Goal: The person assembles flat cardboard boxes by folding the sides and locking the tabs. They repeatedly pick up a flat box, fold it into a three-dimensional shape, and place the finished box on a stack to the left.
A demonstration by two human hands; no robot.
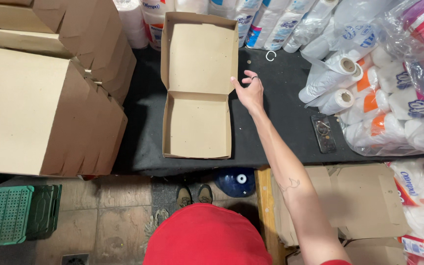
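Reaching across the table (280, 98), I have my right hand (249, 91) spread open beside the open cardboard box (198, 88), fingertips just at the right edge where the raised lid meets the tray. It grips nothing. My left hand is out of the picture.

The box lies on the black cloth that covers the table, near the middle, its lid tipped back toward the far side and its shallow tray toward me. To handle it well I judge that the fingers should take the lid's side wall flat rather than pinch a corner, since thin board creases easily, and that the tray wants steadying so it does not slide on the cloth.

The board is plain brown, matte, with crisp folded walls and a few small holes in the panels. To the left stands a stack of folded boxes (40, 98) of the same board, smooth-faced and sharp-cornered. To the right lie paper rolls in clear plastic wrap (369, 98), soft, white and cylindrical, the film glossy and crinkled. A dark phone (323, 133) rests flat near them, and a small white ring (270, 55) lies on the cloth beyond my hand. A green perforated crate (6, 213) sits on the tiled floor below.
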